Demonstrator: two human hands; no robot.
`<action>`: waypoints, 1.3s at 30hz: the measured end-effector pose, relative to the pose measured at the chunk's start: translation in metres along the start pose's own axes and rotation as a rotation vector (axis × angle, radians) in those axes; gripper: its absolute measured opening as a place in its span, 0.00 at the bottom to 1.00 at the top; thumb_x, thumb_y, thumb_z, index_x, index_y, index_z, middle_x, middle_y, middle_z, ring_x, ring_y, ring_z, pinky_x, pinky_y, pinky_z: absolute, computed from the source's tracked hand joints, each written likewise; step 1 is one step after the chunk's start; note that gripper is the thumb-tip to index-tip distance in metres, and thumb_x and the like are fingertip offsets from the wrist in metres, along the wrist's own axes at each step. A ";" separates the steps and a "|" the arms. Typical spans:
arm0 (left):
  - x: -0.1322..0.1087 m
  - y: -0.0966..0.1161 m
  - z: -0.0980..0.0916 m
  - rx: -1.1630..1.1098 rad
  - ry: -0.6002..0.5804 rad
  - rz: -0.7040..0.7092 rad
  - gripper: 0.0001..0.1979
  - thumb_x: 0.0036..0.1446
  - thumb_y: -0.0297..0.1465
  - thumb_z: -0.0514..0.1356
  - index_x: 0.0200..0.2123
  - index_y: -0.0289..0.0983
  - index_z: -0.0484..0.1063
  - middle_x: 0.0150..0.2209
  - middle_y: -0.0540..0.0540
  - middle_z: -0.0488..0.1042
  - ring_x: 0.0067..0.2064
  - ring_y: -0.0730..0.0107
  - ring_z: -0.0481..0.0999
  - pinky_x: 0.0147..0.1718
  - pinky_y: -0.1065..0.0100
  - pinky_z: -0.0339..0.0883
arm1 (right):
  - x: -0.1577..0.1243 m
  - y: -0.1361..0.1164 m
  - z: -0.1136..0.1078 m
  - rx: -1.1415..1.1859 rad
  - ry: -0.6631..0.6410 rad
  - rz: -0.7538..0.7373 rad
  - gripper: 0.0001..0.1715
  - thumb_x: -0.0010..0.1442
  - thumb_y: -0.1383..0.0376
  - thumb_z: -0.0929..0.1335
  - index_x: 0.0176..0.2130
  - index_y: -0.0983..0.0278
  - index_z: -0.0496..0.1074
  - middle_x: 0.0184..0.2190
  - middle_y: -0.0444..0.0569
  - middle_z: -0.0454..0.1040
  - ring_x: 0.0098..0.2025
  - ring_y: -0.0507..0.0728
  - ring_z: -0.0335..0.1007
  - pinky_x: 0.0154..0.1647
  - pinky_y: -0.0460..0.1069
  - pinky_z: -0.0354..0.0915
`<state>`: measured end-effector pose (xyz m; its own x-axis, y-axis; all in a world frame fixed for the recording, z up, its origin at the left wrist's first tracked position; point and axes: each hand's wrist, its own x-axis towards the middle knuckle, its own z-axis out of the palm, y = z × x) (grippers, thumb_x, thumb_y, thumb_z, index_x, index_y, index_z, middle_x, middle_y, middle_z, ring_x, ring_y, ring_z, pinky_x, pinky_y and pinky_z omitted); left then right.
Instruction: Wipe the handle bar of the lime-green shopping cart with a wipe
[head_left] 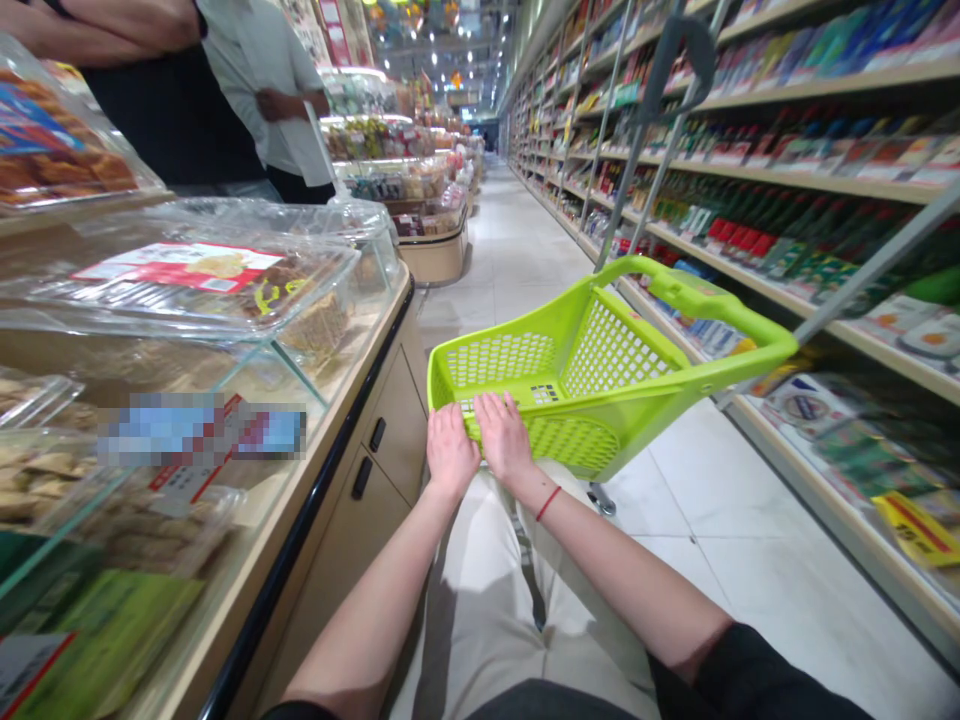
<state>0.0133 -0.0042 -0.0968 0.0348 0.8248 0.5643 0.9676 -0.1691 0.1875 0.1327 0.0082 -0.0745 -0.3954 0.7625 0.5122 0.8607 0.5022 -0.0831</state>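
A lime-green plastic shopping basket on wheels stands tilted in the aisle in front of me, empty, with its handle bar raised at the right. My left hand and my right hand lie side by side on the basket's near rim, fingers curled over the edge. A red string circles my right wrist. My light trousers show below the hands.
A glass-topped counter with packed snacks runs along my left, cabinet doors beneath. Two people stand behind it at the upper left. Stocked shelves line the right side. A pale tiled aisle stretches ahead.
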 end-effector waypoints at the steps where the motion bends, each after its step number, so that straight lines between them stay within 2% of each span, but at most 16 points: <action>1: 0.000 0.000 0.000 0.006 -0.008 0.001 0.26 0.57 0.27 0.54 0.60 0.26 0.62 0.56 0.30 0.70 0.60 0.50 0.68 0.66 0.49 0.53 | 0.005 -0.006 0.002 0.008 -0.023 -0.029 0.26 0.67 0.72 0.59 0.62 0.75 0.65 0.61 0.64 0.69 0.65 0.62 0.61 0.70 0.62 0.52; 4: 0.001 -0.001 0.000 0.044 -0.029 0.008 0.23 0.62 0.30 0.51 0.59 0.27 0.63 0.53 0.32 0.72 0.58 0.51 0.70 0.66 0.49 0.53 | 0.010 -0.014 0.004 0.011 -0.051 -0.096 0.25 0.68 0.71 0.59 0.62 0.74 0.65 0.61 0.62 0.69 0.65 0.61 0.62 0.71 0.62 0.50; 7: 0.001 -0.001 -0.001 0.067 -0.037 0.014 0.23 0.58 0.28 0.53 0.57 0.26 0.64 0.50 0.32 0.73 0.56 0.51 0.70 0.65 0.50 0.54 | 0.003 -0.003 0.000 0.004 -0.033 -0.145 0.26 0.69 0.70 0.59 0.63 0.72 0.64 0.62 0.60 0.69 0.64 0.61 0.62 0.71 0.64 0.48; 11: 0.000 0.000 -0.003 0.076 -0.043 0.003 0.29 0.49 0.25 0.56 0.56 0.25 0.63 0.51 0.30 0.71 0.57 0.49 0.69 0.65 0.49 0.54 | -0.019 0.038 -0.017 -0.058 0.030 -0.134 0.27 0.67 0.73 0.58 0.63 0.69 0.64 0.60 0.58 0.71 0.63 0.60 0.63 0.71 0.63 0.47; 16: 0.001 0.003 -0.006 0.076 -0.031 -0.007 0.28 0.48 0.24 0.56 0.55 0.26 0.64 0.48 0.33 0.71 0.55 0.49 0.70 0.66 0.50 0.53 | -0.047 0.100 -0.053 -0.252 0.085 -0.008 0.29 0.63 0.77 0.58 0.61 0.70 0.67 0.59 0.57 0.72 0.64 0.64 0.61 0.70 0.66 0.45; 19: 0.001 0.006 -0.005 0.075 -0.032 -0.019 0.28 0.49 0.24 0.56 0.55 0.25 0.64 0.49 0.32 0.71 0.56 0.49 0.69 0.66 0.50 0.52 | -0.056 0.116 -0.064 -0.293 0.127 0.082 0.31 0.62 0.77 0.59 0.62 0.70 0.65 0.59 0.59 0.71 0.65 0.64 0.60 0.70 0.67 0.43; 22: 0.001 0.008 -0.005 0.075 -0.035 -0.034 0.29 0.49 0.25 0.56 0.57 0.25 0.63 0.50 0.32 0.70 0.56 0.48 0.68 0.66 0.48 0.52 | -0.055 0.106 -0.055 -0.273 0.155 0.127 0.32 0.61 0.78 0.57 0.63 0.73 0.64 0.61 0.63 0.70 0.65 0.64 0.61 0.69 0.66 0.46; 25: 0.000 0.009 -0.004 0.056 -0.051 -0.045 0.31 0.49 0.25 0.57 0.58 0.24 0.61 0.51 0.31 0.70 0.57 0.48 0.68 0.66 0.48 0.51 | -0.045 0.078 -0.035 -0.229 0.168 0.116 0.30 0.62 0.77 0.57 0.62 0.74 0.65 0.60 0.64 0.70 0.63 0.64 0.63 0.69 0.65 0.49; 28: 0.000 0.010 -0.004 0.055 -0.066 -0.047 0.32 0.48 0.25 0.57 0.59 0.22 0.61 0.52 0.29 0.69 0.58 0.47 0.67 0.66 0.47 0.50 | -0.030 0.045 -0.019 -0.167 0.139 0.059 0.28 0.64 0.76 0.57 0.60 0.76 0.66 0.59 0.64 0.71 0.63 0.65 0.64 0.69 0.64 0.48; 32: 0.000 0.010 -0.002 0.062 -0.049 -0.064 0.32 0.49 0.26 0.56 0.60 0.25 0.60 0.52 0.30 0.70 0.58 0.47 0.67 0.65 0.46 0.51 | -0.013 0.014 -0.012 -0.045 0.057 -0.059 0.29 0.64 0.74 0.58 0.62 0.74 0.64 0.63 0.62 0.67 0.66 0.63 0.59 0.70 0.63 0.47; 35: 0.000 0.009 -0.002 0.058 -0.043 -0.064 0.33 0.49 0.26 0.56 0.60 0.25 0.60 0.53 0.30 0.70 0.58 0.47 0.68 0.66 0.46 0.51 | -0.009 0.009 -0.014 0.004 0.006 -0.124 0.29 0.65 0.74 0.58 0.64 0.71 0.63 0.65 0.58 0.65 0.67 0.62 0.57 0.70 0.64 0.46; 39: 0.000 0.007 -0.003 0.046 -0.047 -0.039 0.35 0.47 0.27 0.57 0.61 0.25 0.58 0.53 0.30 0.69 0.59 0.46 0.67 0.66 0.46 0.50 | -0.018 0.029 -0.024 -0.065 0.003 -0.110 0.30 0.64 0.76 0.57 0.63 0.69 0.64 0.63 0.58 0.68 0.65 0.62 0.60 0.70 0.65 0.45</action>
<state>0.0192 -0.0075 -0.0931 0.0078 0.8547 0.5190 0.9790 -0.1123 0.1703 0.1719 -0.0004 -0.0657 -0.4878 0.7026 0.5181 0.8312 0.5551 0.0297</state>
